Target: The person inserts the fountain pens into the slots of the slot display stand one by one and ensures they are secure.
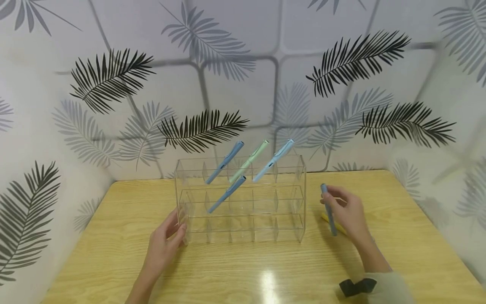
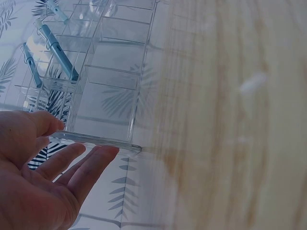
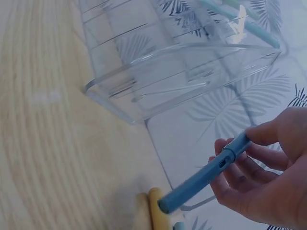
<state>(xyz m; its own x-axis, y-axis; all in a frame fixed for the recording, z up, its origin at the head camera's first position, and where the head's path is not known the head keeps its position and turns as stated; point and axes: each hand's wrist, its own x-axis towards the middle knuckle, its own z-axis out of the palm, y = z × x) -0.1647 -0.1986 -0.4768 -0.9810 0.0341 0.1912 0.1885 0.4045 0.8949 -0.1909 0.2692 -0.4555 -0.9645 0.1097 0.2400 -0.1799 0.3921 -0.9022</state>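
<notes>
A clear tiered pen rack [image 1: 241, 215] with small compartments stands upright on the table. In its top tier lean a blue pen [image 1: 225, 163], a pale green pen [image 1: 249, 161] and a light blue pen [image 1: 274, 160]. Another blue pen [image 1: 227, 194] slants in the middle tier. My left hand [image 1: 163, 245] holds the rack's left side panel, its fingertips along the panel's edge in the left wrist view. To the right of the rack, my right hand [image 1: 347, 213] pinches a blue capped pen [image 3: 204, 179] near one end. The other end points down toward the table.
Below my right hand a yellow pen [image 1: 334, 223] lies on the wooden table [image 1: 235, 274]. The teal tip [image 3: 179, 225] of something shows beside it in the right wrist view. Leaf-patterned wall covering [image 1: 243, 97] rises close behind the rack.
</notes>
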